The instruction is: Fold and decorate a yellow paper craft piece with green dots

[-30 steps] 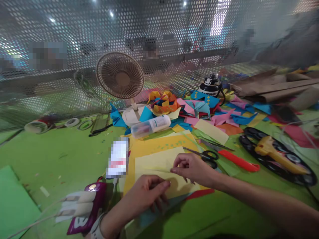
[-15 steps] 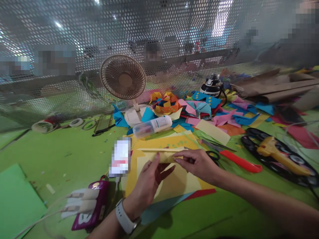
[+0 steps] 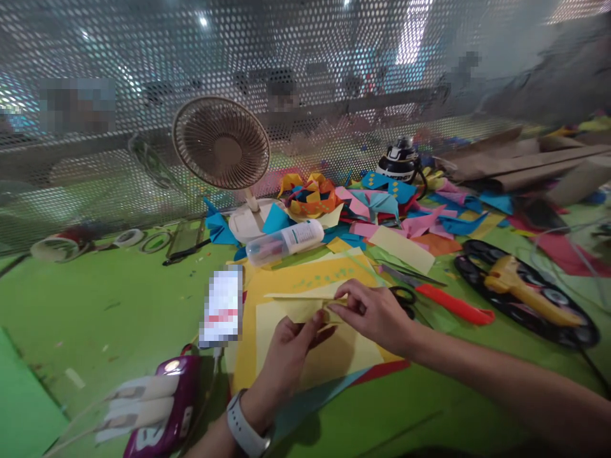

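A small folded piece of pale yellow paper point(image 3: 298, 306) is pinched between my two hands. My left hand point(image 3: 292, 355), with a white watch point(image 3: 244, 425) on its wrist, grips the lower part between thumb and fingers. With fingertips pressed together, my right hand point(image 3: 375, 315) holds the right end. Beneath both hands lie a larger pale yellow sheet point(image 3: 277, 346) and a deeper yellow sheet point(image 3: 260, 280). Blue paper point(image 3: 310, 407) and red paper point(image 3: 382, 371) stick out at the bottom of the stack. Close to my right hand are black-handled scissors point(image 3: 403, 298).
Left of the stack lie a phone point(image 3: 222, 306) and a purple power strip point(image 3: 165, 407) with cables. Behind are a clear bottle point(image 3: 286, 243), a desk fan point(image 3: 222, 145) and coloured paper folds point(image 3: 377, 203). A red-handled knife point(image 3: 456, 304) and a yellow glue gun point(image 3: 529, 289) lie right.
The view has shifted slightly. My left thumb has slid right along the folded paper, closer to my right fingertips. Both hands keep hold of it.
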The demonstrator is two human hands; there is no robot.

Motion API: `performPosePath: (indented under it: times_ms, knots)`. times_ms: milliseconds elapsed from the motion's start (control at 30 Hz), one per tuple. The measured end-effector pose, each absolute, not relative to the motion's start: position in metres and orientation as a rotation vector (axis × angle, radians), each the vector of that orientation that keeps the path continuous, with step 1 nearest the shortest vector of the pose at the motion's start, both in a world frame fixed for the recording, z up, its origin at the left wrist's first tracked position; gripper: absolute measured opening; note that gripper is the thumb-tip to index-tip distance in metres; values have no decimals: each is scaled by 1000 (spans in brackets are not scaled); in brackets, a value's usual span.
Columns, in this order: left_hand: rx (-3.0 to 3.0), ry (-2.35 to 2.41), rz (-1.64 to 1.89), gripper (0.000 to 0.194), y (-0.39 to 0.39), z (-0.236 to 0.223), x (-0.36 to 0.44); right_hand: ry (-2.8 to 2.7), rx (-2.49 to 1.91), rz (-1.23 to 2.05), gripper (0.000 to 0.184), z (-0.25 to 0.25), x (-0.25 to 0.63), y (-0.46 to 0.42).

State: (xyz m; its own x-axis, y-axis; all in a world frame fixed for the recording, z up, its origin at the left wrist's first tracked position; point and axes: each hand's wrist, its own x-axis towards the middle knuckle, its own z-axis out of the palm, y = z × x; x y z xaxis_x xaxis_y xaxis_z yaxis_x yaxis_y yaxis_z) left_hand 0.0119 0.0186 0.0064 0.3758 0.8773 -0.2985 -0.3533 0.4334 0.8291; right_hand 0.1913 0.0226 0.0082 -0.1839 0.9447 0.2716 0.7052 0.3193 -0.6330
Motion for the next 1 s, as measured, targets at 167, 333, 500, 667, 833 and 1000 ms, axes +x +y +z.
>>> performPosePath:
  times_ms: [167, 333, 500, 667, 833, 1000]
  knots:
    - [707, 946, 949, 18, 25, 5, 6, -1988, -1364, 505, 15, 11, 193, 22]
    - [570, 993, 1018, 21, 26, 5, 5, -2059, -1258, 411, 27, 6, 193, 19]
    - [623, 976, 969, 24, 21, 3, 7, -2151, -1274, 327, 27, 0, 190, 15]
    - [735, 882, 897, 20, 17, 1, 7, -2178, -1332, 325, 26, -1, 189, 15]
    - [837, 867, 850, 24, 19, -1, 6, -2156, -1341, 294, 25, -1, 190, 17]
    - [851, 975, 862, 24, 22, -3, 5, -2101, -1351, 186, 22, 3, 195, 21]
